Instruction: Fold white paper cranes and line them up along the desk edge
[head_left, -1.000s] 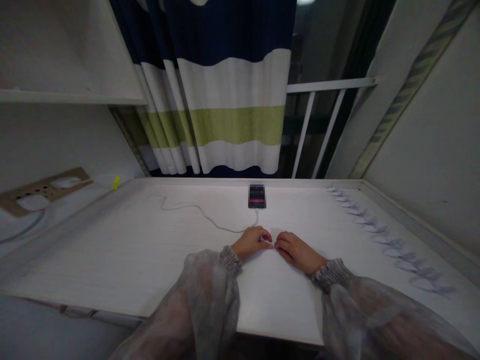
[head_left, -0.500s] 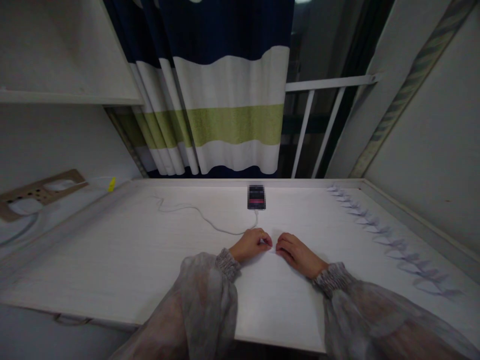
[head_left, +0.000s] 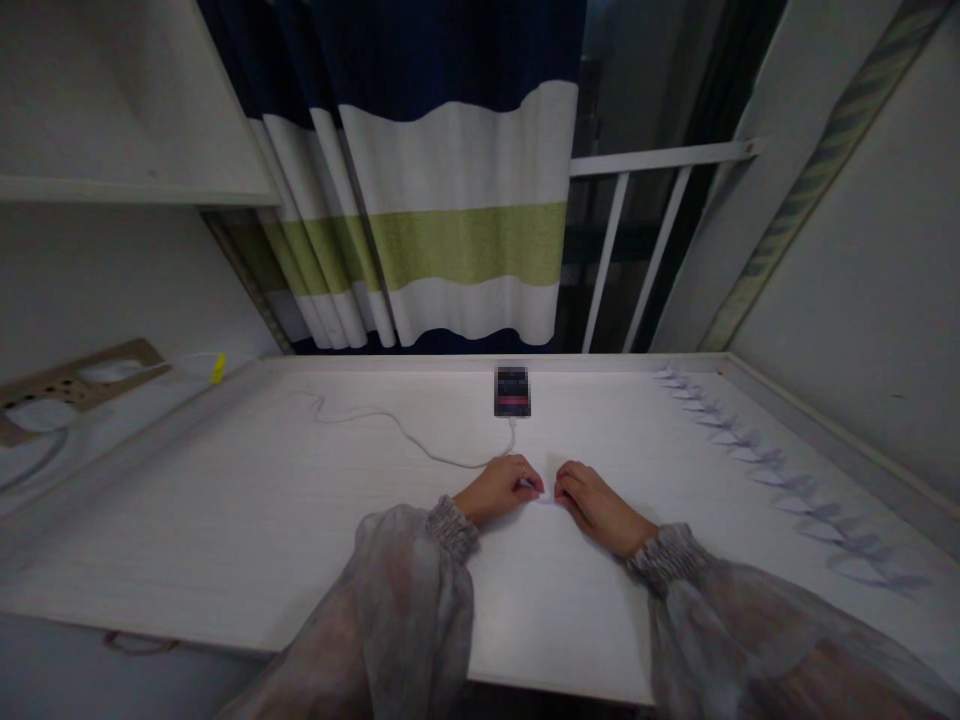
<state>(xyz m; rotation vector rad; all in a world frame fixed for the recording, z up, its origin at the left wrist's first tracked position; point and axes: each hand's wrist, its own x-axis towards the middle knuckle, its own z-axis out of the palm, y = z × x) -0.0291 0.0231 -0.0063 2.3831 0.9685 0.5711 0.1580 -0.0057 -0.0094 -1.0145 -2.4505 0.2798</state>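
Both my hands rest on a white desk [head_left: 247,530], close together near its middle. My left hand [head_left: 499,487] and my right hand [head_left: 592,502] have their fingers curled and pinched on a small pale piece of paper [head_left: 549,488] lying flat between them. The paper is mostly hidden by my fingertips. Sheer grey sleeves cover both my forearms. Just beyond my hands lies a dark phone [head_left: 512,390] with a white cable [head_left: 390,422] running off to the left.
A row of several small folded paper pieces [head_left: 757,460] runs along the desk's right side by the wall. A striped curtain [head_left: 457,200] and a white rail [head_left: 660,160] stand behind the desk. A socket strip [head_left: 71,385] lies at far left under a shelf [head_left: 112,185].
My hands have stayed on the paper with only slight finger shifts. The view has tilted a little.
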